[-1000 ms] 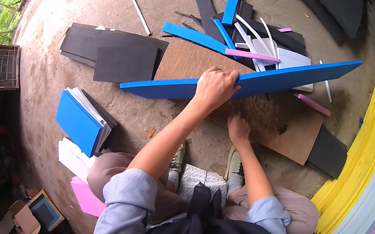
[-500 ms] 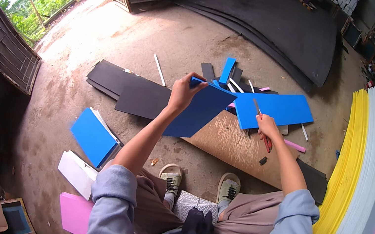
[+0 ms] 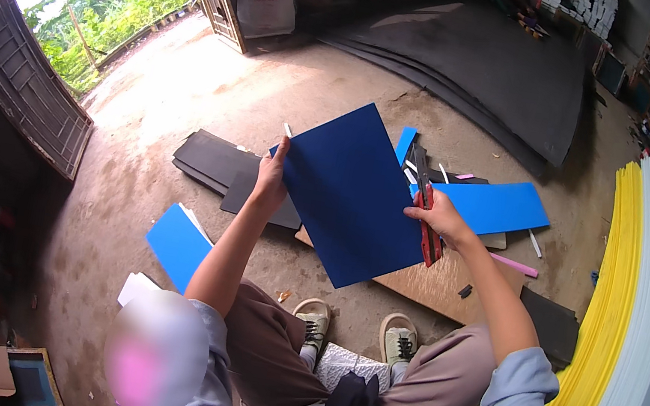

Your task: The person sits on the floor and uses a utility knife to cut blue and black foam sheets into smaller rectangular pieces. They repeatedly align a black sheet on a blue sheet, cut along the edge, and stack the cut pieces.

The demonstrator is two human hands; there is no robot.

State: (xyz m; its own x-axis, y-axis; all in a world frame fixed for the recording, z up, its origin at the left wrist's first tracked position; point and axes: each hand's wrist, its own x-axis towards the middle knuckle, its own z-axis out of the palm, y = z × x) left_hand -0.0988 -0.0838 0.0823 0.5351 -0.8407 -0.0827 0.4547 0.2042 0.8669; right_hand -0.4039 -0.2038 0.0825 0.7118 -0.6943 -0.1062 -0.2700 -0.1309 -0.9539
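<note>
A rectangular blue foam sheet (image 3: 347, 198) is raised in front of me, its near face in shadow. My left hand (image 3: 271, 176) pinches its left edge, thumb on the face. At its right edge, my right hand (image 3: 442, 219) grips a red utility knife (image 3: 429, 246), which points away from me. The right thumb lies at the sheet's edge and seems to touch it. Beyond the knife, a longer blue piece (image 3: 507, 207) lies on the floor pile. Below the sheet is a worn brown board (image 3: 450, 284), partly hidden.
Black foam pieces (image 3: 215, 159) lie left of the board, with white and pink offcuts behind. A blue stack (image 3: 180, 245) is on the floor at left. Tall yellow sheets (image 3: 603, 313) and white sheets (image 3: 643, 320) stand at right. Large black sheets (image 3: 488, 67) cover the far floor.
The blue sheet has swung up and to the right, its face turned toward me. My right hand has come left to its edge with the knife. The view has shifted slightly.
</note>
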